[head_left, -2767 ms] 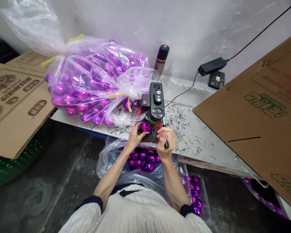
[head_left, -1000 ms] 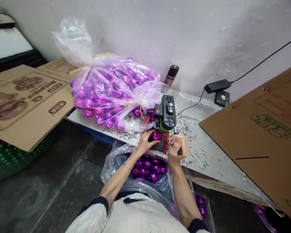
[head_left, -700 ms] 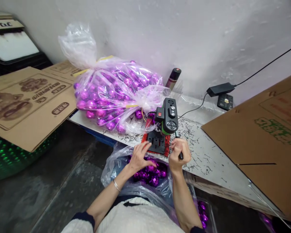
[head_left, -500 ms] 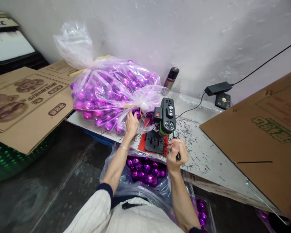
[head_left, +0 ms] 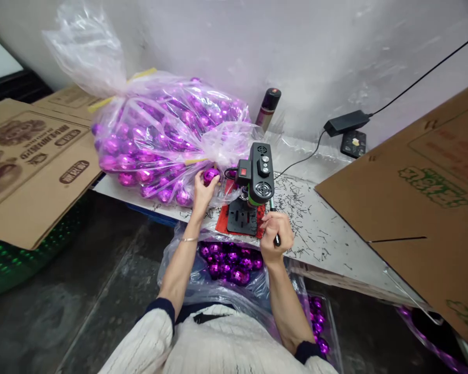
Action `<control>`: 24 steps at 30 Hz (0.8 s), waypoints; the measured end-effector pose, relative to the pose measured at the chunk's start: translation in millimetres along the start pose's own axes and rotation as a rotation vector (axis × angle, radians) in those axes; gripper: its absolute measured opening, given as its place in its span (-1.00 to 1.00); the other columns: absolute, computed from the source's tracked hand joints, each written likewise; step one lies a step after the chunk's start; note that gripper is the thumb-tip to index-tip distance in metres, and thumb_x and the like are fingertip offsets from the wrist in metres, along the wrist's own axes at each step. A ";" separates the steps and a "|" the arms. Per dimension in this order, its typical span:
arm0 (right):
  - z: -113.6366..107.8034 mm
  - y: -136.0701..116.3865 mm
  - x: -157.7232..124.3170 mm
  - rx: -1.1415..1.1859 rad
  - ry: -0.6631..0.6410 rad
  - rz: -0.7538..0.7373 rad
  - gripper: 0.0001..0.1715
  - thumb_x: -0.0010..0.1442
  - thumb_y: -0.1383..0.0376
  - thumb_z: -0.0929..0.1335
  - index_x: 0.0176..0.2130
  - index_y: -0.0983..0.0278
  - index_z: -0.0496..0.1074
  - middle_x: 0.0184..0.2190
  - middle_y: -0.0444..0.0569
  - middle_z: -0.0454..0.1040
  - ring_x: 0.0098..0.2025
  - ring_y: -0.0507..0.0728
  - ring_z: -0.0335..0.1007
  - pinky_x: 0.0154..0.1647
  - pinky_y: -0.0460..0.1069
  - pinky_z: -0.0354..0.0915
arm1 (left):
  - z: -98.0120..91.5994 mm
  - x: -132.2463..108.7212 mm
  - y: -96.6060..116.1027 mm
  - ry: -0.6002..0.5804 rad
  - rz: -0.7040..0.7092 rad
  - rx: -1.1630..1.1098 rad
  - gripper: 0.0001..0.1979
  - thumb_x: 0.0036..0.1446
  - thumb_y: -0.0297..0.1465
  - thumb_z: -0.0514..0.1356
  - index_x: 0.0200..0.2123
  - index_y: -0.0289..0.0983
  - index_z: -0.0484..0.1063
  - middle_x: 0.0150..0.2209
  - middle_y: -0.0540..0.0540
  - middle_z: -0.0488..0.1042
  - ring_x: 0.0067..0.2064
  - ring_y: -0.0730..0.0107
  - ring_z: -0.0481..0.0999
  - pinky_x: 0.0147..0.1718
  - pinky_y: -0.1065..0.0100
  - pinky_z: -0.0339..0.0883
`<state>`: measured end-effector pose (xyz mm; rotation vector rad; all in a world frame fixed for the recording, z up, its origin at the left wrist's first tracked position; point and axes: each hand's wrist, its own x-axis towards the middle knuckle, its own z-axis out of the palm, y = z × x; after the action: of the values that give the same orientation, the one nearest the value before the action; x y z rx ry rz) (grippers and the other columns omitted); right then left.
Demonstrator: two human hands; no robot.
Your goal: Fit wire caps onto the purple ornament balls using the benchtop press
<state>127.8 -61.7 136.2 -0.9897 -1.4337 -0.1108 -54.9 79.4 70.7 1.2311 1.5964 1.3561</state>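
Observation:
My left hand grips a shiny purple ball at the mouth of a big clear bag of purple balls on the table. Closed around the black lever handle of a small black bench drill, my right hand rests at the table's front edge. The drill's black base plate on a red mat is bare. Below the table edge, an open bag holds more purple balls.
Dark shavings litter the white table. A spray can stands by the wall, with a power adapter and cable to its right. Cardboard sheets lie at the left and right. Another tray of purple balls sits low right.
My left hand took the ball off the drill base down to the lower bag, reached left to the big bag, and now grips a ball there. My right hand stayed on the lever.

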 end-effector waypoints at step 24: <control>-5.4 -2.7 3.8 -0.039 -0.056 -0.012 -0.71 0.36 0.45 0.23 -0.38 0.20 0.33 -0.47 -0.14 0.43 -0.40 0.05 0.41 -0.36 -0.01 0.30 | 37.2 -99.1 -44.3 -0.308 0.544 0.233 -0.36 0.23 -0.14 0.37 0.29 -0.20 0.33 0.16 -0.28 0.55 0.22 0.00 0.54 0.23 -0.02 0.38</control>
<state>131.1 -64.9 141.8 -1.0231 -1.4938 -0.1210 0.0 -3.1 13.0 2.0163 1.2725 1.2255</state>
